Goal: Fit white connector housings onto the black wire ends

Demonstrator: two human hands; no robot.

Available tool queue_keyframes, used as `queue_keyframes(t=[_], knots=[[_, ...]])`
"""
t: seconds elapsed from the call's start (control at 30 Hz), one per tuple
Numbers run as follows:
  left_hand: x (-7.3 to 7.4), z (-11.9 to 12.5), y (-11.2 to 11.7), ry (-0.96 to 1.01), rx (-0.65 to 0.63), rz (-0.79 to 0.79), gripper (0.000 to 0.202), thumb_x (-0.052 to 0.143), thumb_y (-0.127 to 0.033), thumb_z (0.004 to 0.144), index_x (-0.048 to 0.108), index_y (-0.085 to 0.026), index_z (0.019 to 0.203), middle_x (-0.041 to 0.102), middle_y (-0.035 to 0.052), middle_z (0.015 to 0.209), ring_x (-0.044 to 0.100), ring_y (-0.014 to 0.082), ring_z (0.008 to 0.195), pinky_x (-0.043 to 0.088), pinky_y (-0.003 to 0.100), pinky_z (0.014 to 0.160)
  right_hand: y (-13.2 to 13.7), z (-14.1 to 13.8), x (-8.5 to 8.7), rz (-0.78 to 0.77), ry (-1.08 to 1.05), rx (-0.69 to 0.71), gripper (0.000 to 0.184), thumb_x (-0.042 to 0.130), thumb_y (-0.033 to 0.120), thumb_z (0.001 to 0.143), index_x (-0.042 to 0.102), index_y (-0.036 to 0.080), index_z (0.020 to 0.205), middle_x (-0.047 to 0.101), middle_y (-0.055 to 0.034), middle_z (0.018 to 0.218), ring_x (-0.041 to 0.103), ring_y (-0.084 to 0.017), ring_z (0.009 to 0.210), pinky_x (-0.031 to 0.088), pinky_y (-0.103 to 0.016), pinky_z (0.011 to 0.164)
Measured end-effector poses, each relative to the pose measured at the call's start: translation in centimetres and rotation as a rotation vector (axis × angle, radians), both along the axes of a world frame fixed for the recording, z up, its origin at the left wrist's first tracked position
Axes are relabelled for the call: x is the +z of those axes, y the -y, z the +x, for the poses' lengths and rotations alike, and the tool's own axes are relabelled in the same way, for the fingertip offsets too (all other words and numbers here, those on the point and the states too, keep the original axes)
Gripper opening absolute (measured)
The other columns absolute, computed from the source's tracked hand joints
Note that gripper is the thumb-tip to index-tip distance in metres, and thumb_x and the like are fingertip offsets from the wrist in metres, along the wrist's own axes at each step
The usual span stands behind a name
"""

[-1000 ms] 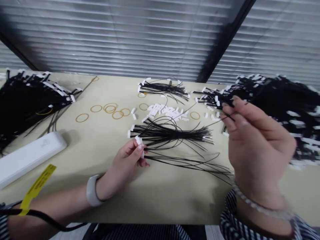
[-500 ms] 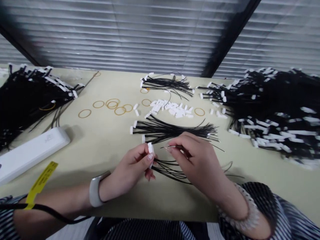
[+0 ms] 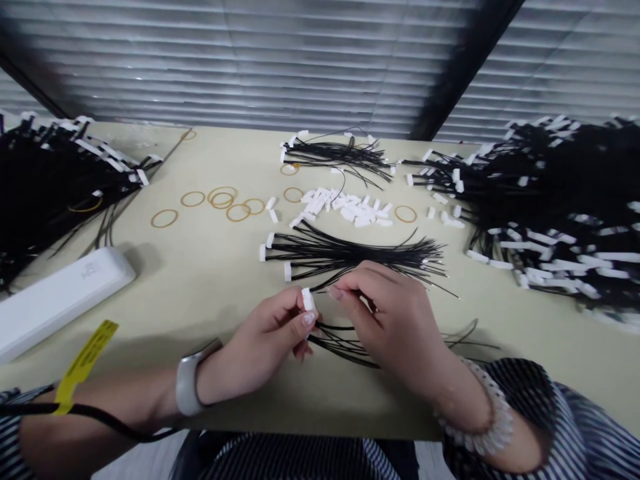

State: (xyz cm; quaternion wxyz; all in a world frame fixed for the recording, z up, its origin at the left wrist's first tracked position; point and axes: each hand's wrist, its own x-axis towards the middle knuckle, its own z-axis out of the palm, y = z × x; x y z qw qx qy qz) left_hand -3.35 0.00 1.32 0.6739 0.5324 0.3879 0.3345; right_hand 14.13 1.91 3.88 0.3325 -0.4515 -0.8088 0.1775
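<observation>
My left hand [image 3: 273, 333] pinches a small white connector housing [image 3: 308, 299] between thumb and fingers, just above the table. My right hand [image 3: 387, 313] is closed in a pinch on a thin black wire [image 3: 327, 290] whose end meets the housing. Under both hands lies a loose bunch of black wires [image 3: 350, 343]. Just beyond them a fanned bundle of black wires [image 3: 350, 253] with white connectors at its left end rests on the table. A heap of loose white housings [image 3: 345, 207] sits farther back.
Large piles of finished black wire assemblies lie at the left [image 3: 45, 180] and right [image 3: 560, 200]. Several tan rubber bands [image 3: 223, 203] are scattered on the beige table [image 3: 210, 280]. A white flat device [image 3: 55, 300] lies at the left. A smaller wire bundle [image 3: 335, 155] is at the back.
My right hand came down from the right pile with a wire to the left hand's housing. The wire's end has closed in on the housing over the last half second.
</observation>
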Motion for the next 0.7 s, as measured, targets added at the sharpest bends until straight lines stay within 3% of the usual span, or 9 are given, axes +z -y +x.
queue_keyframes(t=[0.3,0.5,0.6,0.7], knots=[[-0.1,-0.1,-0.1,-0.012,-0.049,0.003,0.023,0.045,-0.033,0.087,0.044,-0.017,0.071,0.043,-0.0026,0.066,0.045,0.0073,0.054,0.042,0.020,0.049,0.0,-0.2,-0.5,0.200,0.119,0.043,0.022,0.043,0.011,0.084,0.059,0.015,0.069,0.060,-0.0044,0.074,0.052,-0.012,0.070,0.040,-0.024,0.062],[-0.2,-0.3,0.0,-0.054,-0.080,0.005,0.024,0.044,-0.034,0.088,0.044,-0.016,0.071,0.042,-0.0030,0.064,0.043,0.0067,0.054,0.041,0.019,0.051,0.2,-0.5,-1.3,0.198,0.143,0.086,0.022,0.042,0.010,0.083,0.059,0.016,0.070,0.059,-0.0041,0.074,0.050,-0.013,0.071,0.041,-0.025,0.065],[-0.2,-0.2,-0.2,-0.007,-0.024,-0.023,0.023,0.046,-0.034,0.087,0.045,-0.016,0.073,0.044,-0.0030,0.065,0.044,0.0064,0.053,0.043,0.019,0.051,0.1,-0.2,-0.7,0.280,0.121,0.010,0.018,0.045,0.012,0.084,0.059,0.016,0.073,0.058,-0.0054,0.077,0.050,-0.015,0.076,0.041,-0.027,0.068],[-0.4,0.0,-0.4,0.069,0.115,-0.060,0.022,0.050,-0.035,0.085,0.046,-0.016,0.075,0.045,-0.0035,0.066,0.045,0.0055,0.050,0.046,0.020,0.049,0.0,0.8,0.6,0.347,0.079,-0.041,0.011,0.052,0.017,0.081,0.058,0.017,0.072,0.055,-0.0050,0.075,0.048,-0.015,0.074,0.040,-0.028,0.066]])
